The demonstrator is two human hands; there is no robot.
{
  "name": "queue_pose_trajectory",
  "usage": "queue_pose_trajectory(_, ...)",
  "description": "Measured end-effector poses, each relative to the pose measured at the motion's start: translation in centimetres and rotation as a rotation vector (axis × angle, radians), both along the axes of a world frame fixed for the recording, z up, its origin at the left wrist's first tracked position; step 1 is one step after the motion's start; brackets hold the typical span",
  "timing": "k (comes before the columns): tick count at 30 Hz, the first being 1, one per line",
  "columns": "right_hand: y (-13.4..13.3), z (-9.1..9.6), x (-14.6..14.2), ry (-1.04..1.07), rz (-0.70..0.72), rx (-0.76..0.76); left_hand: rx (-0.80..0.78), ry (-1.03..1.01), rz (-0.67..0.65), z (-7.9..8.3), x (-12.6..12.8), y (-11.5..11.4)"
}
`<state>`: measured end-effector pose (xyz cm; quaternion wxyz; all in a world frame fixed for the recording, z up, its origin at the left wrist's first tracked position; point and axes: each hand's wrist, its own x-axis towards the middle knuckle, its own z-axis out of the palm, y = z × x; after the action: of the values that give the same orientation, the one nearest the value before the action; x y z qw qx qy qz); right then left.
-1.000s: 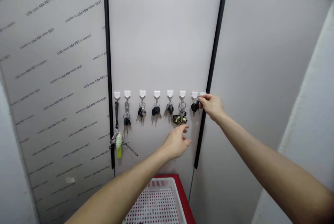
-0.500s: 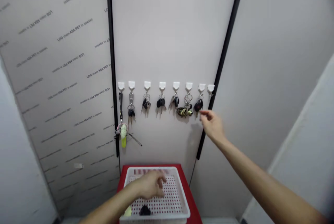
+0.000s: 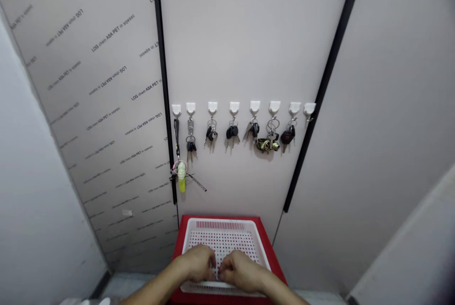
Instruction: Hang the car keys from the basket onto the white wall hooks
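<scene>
1. Over a white perforated basket (image 3: 223, 225), the left hand (image 3: 197, 263) and right hand (image 3: 242, 272) are curling together, fingertips almost meeting.
2. Their fingers are hiding whether they are gripping anything.
3. Above, key bunches (image 3: 232, 131) are hanging from white wall hooks (image 3: 254, 106).

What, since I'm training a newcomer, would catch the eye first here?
White hooks run in a row across the pale wall, holding bunches of keys, with a bright yellow-green fob at far left. Below, the left hand and right hand meet over a white basket on something red.
</scene>
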<state>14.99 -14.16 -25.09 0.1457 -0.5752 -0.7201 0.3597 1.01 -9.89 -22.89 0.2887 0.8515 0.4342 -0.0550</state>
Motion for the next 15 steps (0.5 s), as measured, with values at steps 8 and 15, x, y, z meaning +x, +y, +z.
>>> queue_pose_trajectory(8, 0.7, -2.0, -0.3, 0.054, -0.048, -0.082, -0.008, -0.038, 0.050, -1.5, -0.3, 0.0)
queue_pose_trajectory(15, 1.0, 0.4, -0.6, 0.428, -0.146, 0.195, -0.085, -0.541, 0.156, 0.1, 1.5, 1.2)
